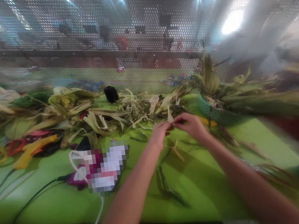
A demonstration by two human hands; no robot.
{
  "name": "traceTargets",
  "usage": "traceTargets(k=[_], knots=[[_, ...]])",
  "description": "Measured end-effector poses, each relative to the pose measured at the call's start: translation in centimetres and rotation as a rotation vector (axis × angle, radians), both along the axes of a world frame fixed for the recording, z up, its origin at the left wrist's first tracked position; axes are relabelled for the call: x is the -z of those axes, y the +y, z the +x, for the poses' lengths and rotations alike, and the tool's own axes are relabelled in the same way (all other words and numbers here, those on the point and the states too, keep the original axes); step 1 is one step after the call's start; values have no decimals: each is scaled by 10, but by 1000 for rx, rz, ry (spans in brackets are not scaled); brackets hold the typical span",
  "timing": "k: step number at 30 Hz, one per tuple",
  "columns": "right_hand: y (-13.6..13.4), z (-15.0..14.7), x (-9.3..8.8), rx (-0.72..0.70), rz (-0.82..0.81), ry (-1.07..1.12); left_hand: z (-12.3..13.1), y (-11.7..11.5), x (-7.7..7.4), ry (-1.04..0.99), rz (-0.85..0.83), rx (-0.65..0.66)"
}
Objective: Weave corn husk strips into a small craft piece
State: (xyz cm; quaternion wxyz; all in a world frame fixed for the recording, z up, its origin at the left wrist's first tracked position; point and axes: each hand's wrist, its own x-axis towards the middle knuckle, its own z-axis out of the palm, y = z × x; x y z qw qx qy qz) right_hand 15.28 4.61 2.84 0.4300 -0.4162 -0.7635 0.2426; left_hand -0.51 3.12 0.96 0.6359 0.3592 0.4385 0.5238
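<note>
We hold a small, pale cream, pointed piece of dry plant husk (169,115) roughly upright, its narrow tip uppermost and its lower end hidden in our grip. It is above the smooth, bright green surface (204,186), well back from the near edge and in from the right edge.

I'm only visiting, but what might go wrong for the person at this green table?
The pale piece pinched where the left hand and right hand meet looks thin, so it might tear or slip.

The white cord runs over the table's front edge near the left forearm; a sweep could snag it.

The yellow tool, perhaps a glue gun, lies near dry-looking husks; if hot, it might scorch them.
</note>
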Motion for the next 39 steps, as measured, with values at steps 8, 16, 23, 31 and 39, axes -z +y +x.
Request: traceTargets(k=[8, 16, 23, 31, 39], knots=[[2, 2, 3, 37, 49, -75, 2, 0, 1, -38, -15, 9], [-2, -3, 1, 57, -32, 6, 2, -1, 1, 103, 83, -10], [0, -3, 1, 83, -121, 133, 0, 1, 0, 233, 281, 40], [0, -2, 2, -12, -38, 68, -1, 1, 2, 70, 96, 21], [2, 3, 1, -2, 102, -84, -1, 2, 3, 29, 26, 21]])
